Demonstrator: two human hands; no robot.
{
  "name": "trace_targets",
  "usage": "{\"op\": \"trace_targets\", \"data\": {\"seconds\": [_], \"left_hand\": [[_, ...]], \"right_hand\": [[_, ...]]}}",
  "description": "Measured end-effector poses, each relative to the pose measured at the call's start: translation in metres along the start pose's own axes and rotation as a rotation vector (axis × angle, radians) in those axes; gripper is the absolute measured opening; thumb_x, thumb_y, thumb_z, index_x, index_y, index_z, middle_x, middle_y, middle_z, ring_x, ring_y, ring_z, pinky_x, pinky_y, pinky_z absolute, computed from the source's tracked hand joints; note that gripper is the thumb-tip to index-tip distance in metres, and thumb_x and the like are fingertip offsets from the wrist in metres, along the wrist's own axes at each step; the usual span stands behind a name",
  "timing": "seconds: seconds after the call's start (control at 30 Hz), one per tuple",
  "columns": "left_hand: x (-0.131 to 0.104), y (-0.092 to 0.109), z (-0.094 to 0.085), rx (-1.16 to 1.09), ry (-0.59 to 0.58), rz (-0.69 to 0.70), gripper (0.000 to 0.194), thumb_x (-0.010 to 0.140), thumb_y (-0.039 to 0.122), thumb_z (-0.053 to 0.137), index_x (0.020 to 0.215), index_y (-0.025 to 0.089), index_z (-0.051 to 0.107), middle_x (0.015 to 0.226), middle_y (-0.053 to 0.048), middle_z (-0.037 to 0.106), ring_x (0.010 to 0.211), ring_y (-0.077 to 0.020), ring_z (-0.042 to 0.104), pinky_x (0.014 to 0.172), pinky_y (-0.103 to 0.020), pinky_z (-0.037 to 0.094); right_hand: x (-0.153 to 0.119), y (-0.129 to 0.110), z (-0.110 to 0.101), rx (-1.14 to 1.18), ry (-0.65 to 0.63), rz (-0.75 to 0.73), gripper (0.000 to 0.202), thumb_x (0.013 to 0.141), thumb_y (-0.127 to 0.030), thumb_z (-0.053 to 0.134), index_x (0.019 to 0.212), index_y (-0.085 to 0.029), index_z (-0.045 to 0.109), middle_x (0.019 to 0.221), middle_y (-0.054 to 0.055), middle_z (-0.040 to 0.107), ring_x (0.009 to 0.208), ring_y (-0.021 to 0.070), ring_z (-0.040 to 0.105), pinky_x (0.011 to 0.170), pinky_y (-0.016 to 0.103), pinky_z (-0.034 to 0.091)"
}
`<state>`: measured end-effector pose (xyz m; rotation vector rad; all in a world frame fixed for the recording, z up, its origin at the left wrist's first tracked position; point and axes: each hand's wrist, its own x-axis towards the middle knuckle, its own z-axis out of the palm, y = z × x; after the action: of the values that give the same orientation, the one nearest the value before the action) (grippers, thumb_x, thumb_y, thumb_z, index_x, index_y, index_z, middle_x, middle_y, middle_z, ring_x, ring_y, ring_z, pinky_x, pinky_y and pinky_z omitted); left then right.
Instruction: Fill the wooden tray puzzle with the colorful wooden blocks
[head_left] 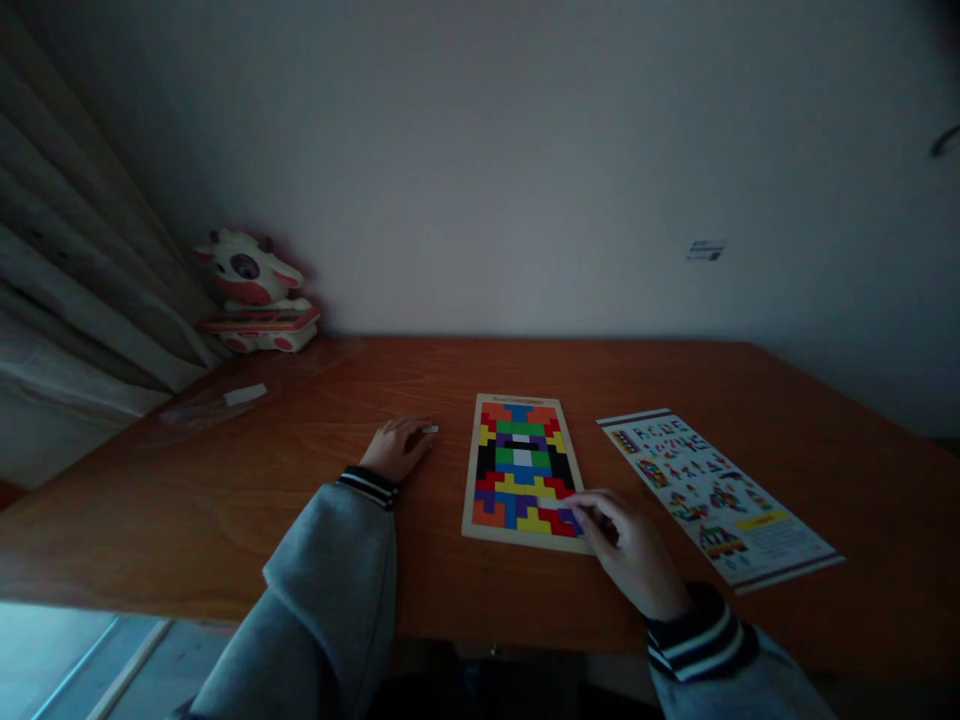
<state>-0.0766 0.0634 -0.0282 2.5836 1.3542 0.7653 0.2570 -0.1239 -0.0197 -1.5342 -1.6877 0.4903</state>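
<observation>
A wooden puzzle board (471,480) lies flat on the table, filled with blocks of many colours. White pieces show near its upper middle, and a black piece lies between them. My right hand (626,545) is over the board's lower right, its thumb and fingertips pinched at the end of a small white piece (551,503). To the left of the board, my left hand (396,448) rests on the table, fingers curled, with a small white piece (430,430) between its fingertips.
A printed pattern sheet (720,500) lies on the brown table (660,375) right of the board. At the back left stands a cow-shaped toy (259,290), beside a curtain (82,240). Clear plastic with a white label (245,395) lies near it.
</observation>
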Motion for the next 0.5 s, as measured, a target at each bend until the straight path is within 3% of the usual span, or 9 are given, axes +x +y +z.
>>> {"op": "trace_targets", "data": {"seconds": [0.5], "left_hand": [[-0.0009, -0.0002, 0.0072, 0.019, 0.002, 0.019, 0.035, 0.091, 0.045, 0.052, 0.112, 0.023, 0.069, 0.123, -0.008, 0.067, 0.113, -0.0261, 0.061, 0.102, -0.046, 0.045]], "right_hand": [[0.0039, -0.0025, 0.0028, -0.12, 0.068, 0.003, 0.035, 0.092, -0.05, 0.05, 0.095, -0.021, 0.068, 0.086, 0.007, 0.068, 0.066, 0.0184, 0.061, 0.062, 0.032, 0.053]]}}
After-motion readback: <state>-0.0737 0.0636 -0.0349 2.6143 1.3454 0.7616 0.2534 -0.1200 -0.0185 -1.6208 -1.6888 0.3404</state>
